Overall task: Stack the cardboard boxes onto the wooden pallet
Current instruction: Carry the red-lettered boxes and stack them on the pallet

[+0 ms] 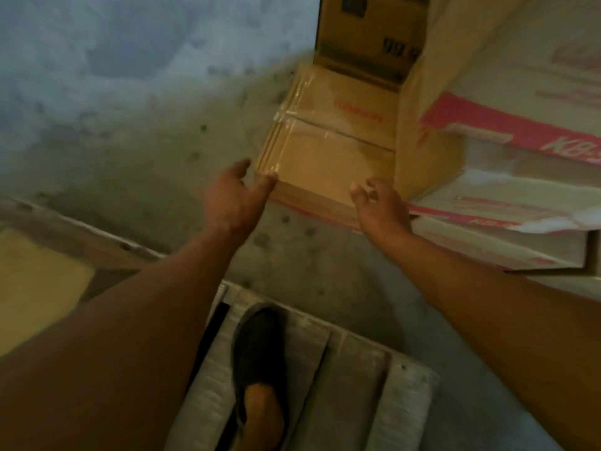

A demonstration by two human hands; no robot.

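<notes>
Stained grey concrete floor (pixel 130 109) fills the upper left and runs down between the goods and the person. Along the right side lie large white cartons with red printing (pixel 520 141), blurred, one above another, the upper one torn at its near edge.

At the bottom centre sits the wooden pallet (pixel 351 385), its pale slats bare except for the person's foot in a dark shoe (pixel 260 353), which stands on a slat near the left side.

Ahead of the pallet and apart from it, with bare floor between, lies the brown cardboard box (pixel 325 141). Its flat top is sealed with clear tape (pixel 292 112) and carries a short line of red print too blurred to read. It is pressed against a taller brown box (pixel 419 131) on its right, and another brown box (pixel 367 30) with dark markings stands behind it.

Both bare forearms reach forward to the near edge of the taped box. The left hand (pixel 232 196) is spread, fingers straight, with one fingertip at the box's near left corner. The right hand (pixel 382 209) is at the near right corner with its fingers loosely bent around nothing; whether it touches the cardboard cannot be told.

A yellowish patch (pixel 35 281) shows at the far left edge.
</notes>
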